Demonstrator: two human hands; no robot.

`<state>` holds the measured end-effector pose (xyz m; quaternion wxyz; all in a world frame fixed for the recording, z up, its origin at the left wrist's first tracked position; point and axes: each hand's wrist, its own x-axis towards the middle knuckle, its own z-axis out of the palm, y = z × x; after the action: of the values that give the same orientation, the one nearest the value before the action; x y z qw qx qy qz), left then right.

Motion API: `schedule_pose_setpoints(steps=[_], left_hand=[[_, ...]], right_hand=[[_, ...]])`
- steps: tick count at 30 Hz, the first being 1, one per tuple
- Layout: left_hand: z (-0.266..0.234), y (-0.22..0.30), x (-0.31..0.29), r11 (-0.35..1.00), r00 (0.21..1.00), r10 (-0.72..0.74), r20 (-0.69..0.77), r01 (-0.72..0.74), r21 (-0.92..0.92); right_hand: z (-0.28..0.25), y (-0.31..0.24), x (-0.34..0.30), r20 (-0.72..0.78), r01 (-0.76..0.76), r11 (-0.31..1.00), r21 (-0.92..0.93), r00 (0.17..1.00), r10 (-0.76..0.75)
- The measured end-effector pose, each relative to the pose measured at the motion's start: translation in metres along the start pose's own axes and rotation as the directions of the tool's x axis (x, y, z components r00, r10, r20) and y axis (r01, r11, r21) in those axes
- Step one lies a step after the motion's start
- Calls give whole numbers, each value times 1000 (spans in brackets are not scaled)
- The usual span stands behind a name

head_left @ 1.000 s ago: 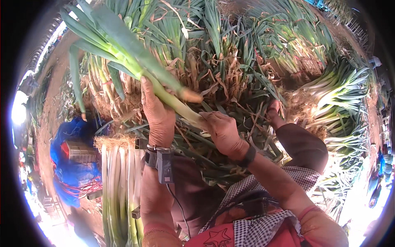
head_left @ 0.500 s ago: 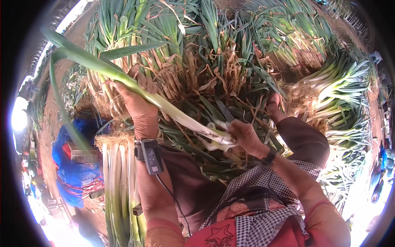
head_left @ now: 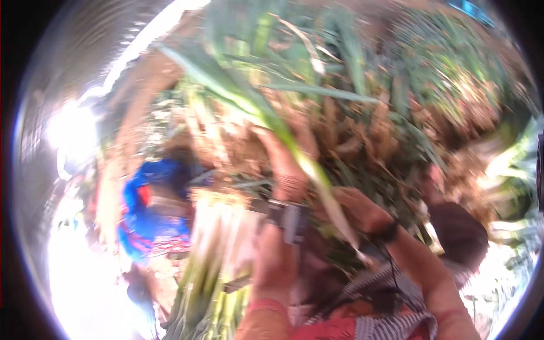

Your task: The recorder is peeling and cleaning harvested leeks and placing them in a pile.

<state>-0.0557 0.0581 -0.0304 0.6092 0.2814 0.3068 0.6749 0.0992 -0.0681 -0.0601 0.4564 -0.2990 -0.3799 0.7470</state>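
A long leek slants across the middle, its green leaves toward the upper left and its pale root end low on the right. My left hand is closed around its upper stalk, just below where the leaves fan out. At the lower white part, my right hand is right beside the stalk, its fingers partly behind it. Motion blur hides whether those fingers grip it. Left of my left forearm lies a bundle of trimmed leeks, roots at its far end.
Untrimmed leeks with dry brown outer leaves stand in a row at the far side. More leeks are heaped at the far right. A blue plastic sheet or bag sits at the left. Loose leaves cover the ground near my legs.
The view has swung, shifting the whole scene right and blurring it. The leek now slants more steeply. My right hand has moved from its root end up along the stalk, closer to my left hand.
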Motion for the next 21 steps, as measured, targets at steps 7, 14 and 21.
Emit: schedule_pose_setpoints(steps=[7,14,21], left_hand=[[14,8,-9,984,934,-29,355,90,-156],[2,16,-14,971,902,-36,430,133,-197],[8,23,-19,934,893,-60,446,208,-292]], right_hand=[[22,20,-3,-284,127,988,-82,948,-146],[22,17,-9,-187,44,995,-88,980,-60],[20,-2,-14,-70,105,884,-457,986,-153]])
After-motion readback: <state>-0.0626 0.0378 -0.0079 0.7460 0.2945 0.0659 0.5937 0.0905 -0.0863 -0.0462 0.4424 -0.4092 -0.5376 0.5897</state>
